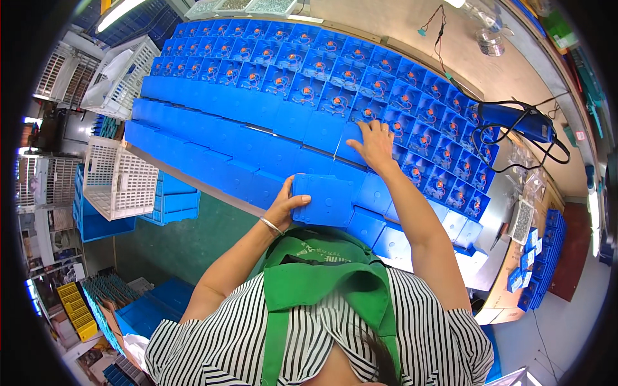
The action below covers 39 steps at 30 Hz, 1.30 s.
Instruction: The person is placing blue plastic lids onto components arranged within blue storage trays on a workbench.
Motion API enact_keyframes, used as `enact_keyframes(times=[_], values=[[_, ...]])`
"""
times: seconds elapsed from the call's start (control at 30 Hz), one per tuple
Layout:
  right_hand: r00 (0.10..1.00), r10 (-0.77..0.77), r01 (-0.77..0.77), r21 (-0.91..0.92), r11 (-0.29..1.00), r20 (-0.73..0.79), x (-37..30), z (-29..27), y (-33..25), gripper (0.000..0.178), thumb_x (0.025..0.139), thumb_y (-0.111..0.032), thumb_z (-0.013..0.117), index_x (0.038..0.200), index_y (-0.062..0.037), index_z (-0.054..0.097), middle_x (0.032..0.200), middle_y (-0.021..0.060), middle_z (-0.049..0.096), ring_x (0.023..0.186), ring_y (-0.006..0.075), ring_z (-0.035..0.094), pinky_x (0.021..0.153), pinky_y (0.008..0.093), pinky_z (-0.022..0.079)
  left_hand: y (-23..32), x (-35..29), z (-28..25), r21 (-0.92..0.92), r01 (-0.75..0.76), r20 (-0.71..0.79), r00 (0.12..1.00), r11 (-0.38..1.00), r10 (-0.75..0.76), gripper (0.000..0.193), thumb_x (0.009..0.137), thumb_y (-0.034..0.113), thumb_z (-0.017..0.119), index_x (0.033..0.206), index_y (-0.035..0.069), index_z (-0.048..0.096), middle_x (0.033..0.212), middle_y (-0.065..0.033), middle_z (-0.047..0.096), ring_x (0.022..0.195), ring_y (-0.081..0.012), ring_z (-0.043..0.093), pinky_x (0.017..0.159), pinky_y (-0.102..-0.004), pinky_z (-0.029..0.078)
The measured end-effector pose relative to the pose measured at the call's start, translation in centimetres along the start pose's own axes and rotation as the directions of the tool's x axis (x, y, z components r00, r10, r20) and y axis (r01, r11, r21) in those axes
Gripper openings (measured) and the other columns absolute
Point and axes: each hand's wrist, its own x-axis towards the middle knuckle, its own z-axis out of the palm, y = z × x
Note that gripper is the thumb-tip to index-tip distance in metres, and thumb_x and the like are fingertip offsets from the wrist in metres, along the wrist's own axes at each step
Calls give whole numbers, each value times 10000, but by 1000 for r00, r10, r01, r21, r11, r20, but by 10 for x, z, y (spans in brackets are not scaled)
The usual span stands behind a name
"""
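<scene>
Shirt (pixel 441 331) nearest, left hand (pixel 283 207) grips blue plates (pixel 327 199), right hand (pixel 375 148) splays over boxes (pixel 355 107).

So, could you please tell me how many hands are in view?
2: the left hand holds a stack of flat blue pieces, and the right hand is spread over the open blue boxes. Neither is fully hidden.

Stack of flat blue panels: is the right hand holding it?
No, the left hand holds the stack of flat blue panels, while the right hand is spread beside the blue compartments.
</scene>
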Motion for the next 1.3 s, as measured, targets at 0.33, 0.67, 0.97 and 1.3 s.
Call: enact_keyframes(times=[0.33, 0.67, 0.97, 1.3], values=[[1000, 2, -2, -18, 1000, -25, 1, -4, -4, 639, 751, -439, 753, 1309, -198, 557, 1277, 138, 512, 1176, 335, 459, 952, 481, 379, 1, 14, 3, -76, 8, 1, 1000, 997, -8, 846, 708, 176, 797, 1391, 110, 300, 1285, -157, 464, 1196, -286, 488, 1000, -436, 453], [829, -551, 477, 396, 784, 92, -100, -83, -25, 794, 677, -358, 827, 1351, -91, 503, 1414, 219, 417, 1264, 404, 429, 1052, 488, 367, -1, 31, 21, 7, -60, -66, 996, 998, 61, 808, 715, 176, 799, 1360, 85, 321, 1238, -154, 496, 1136, -275, 533, 937, -413, 508], [979, -143, 179, 278, 944, -147, -88, -50, 81, 765, 624, -289, 854, 1295, -78, 554, 1334, 186, 477, 1246, 365, 450, 1038, 478, 375, -9, 28, 25, 38, -13, -113, 993, 999, 18, 831, 704, 194, 803, 1370, 76, 319, 1236, -161, 492, 1132, -279, 534, 936, -414, 507], [956, -278, 263, -149, 953, -93, -77, -35, 77, 767, 588, -307, 858, 1267, -96, 570, 1341, 125, 474, 1233, 308, 439, 1013, 456, 364, -10, 27, 30, 31, 14, -90, 996, 999, -12, 819, 712, 191, 799, 1367, 78, 322, 1231, -158, 498, 1134, -282, 534, 935, -418, 505]])
